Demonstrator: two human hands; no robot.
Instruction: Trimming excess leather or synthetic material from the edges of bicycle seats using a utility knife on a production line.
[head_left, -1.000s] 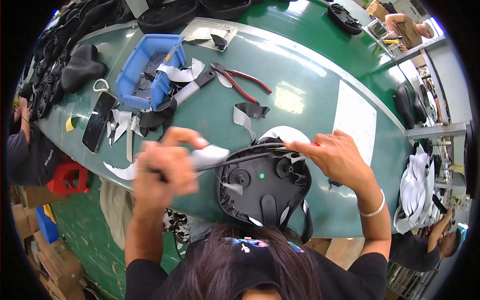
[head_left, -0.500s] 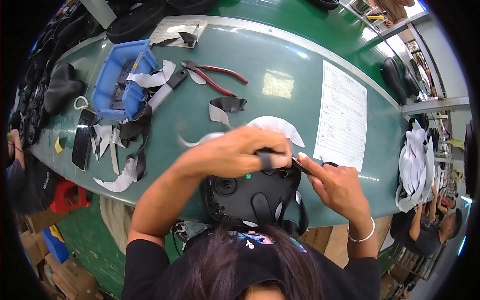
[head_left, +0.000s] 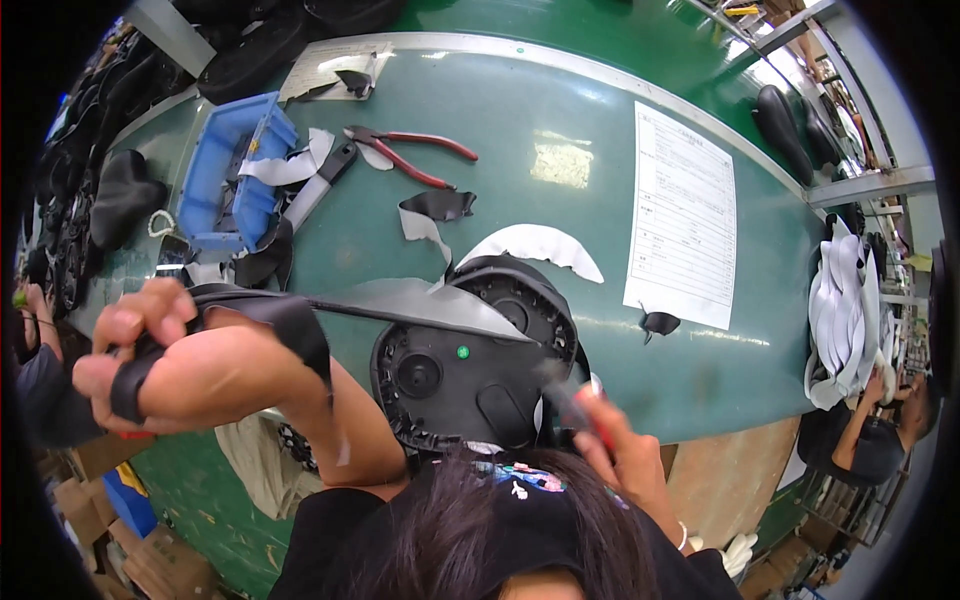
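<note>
An upturned bicycle saddle (head_left: pixel 455 385), its black plastic underside showing with a green dot, rests near the table's front edge. My left hand (head_left: pixel 185 355) is raised at the far left, fingers closed on a black strip of cover material (head_left: pixel 270 312). That strip loops over my wrist and stretches tight, with its pale backing showing, towards the saddle. My right hand (head_left: pixel 625 450) grips a red-handled tool (head_left: pixel 601 425) just right of the saddle; its tip is smeared by motion, so its kind is unclear. Beyond the saddle lies a curved white offcut (head_left: pixel 535 245).
Red-handled cutting pliers (head_left: pixel 420 150) lie at the back beside a snap-off knife (head_left: pixel 318 185) and a blue bin (head_left: pixel 232 170) of scraps. A printed sheet (head_left: pixel 682 215) and a small black scrap (head_left: pixel 659 322) are on the right. Co-workers sit at both sides.
My left hand has swung from the saddle far to the left, drawing the black strip out with it. My right hand has moved down and nearer with the tool. The saddle is more exposed.
</note>
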